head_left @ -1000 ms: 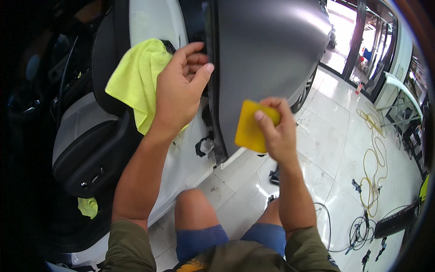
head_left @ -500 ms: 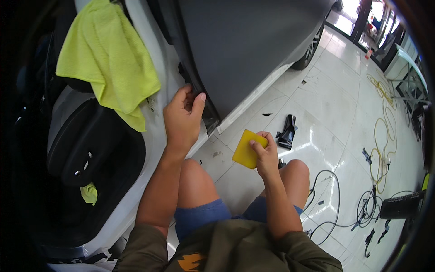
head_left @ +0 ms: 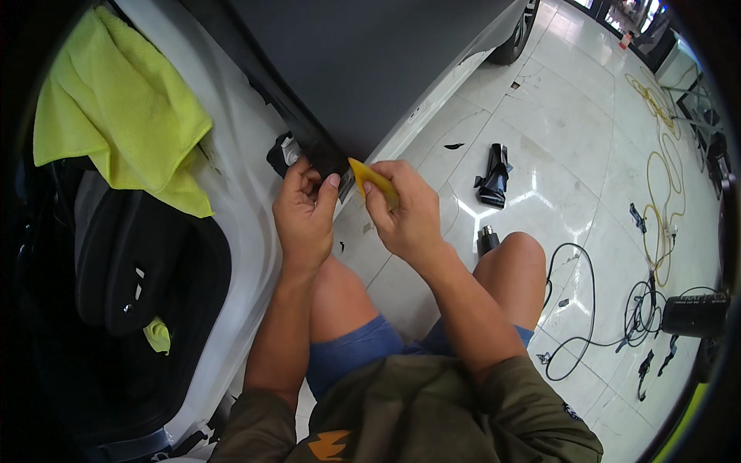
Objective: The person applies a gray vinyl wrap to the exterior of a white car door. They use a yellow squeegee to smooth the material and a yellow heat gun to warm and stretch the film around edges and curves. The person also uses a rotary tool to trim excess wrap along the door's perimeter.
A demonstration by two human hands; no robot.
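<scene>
A yellow squeegee card (head_left: 370, 184) is gripped between the thumb and fingers of my right hand (head_left: 405, 212). Its pointed corner meets the lower corner of the grey car door (head_left: 347, 69). My left hand (head_left: 305, 220) is at the door's dark edge strip (head_left: 305, 131), with fingers curled and thumb pressed toward them. Whatever is pinched there is hidden by the fingertips. Just beyond the left fingers, a black and silvery part (head_left: 284, 150) shows between the door and the white door sill (head_left: 258, 224).
A yellow-green cloth (head_left: 123, 116) drapes over the car body at left, near a black seat (head_left: 116, 255). On the tiled floor lie crumpled black film (head_left: 494, 177), a black cylindrical tool end (head_left: 486, 241), black cable (head_left: 590, 309) and yellow hose (head_left: 656, 185).
My right hand has lifted the squeegee card up and left to the door corner, turning it nearly edge-on. The left hand has stayed by the door edge. The view has shifted slightly.
</scene>
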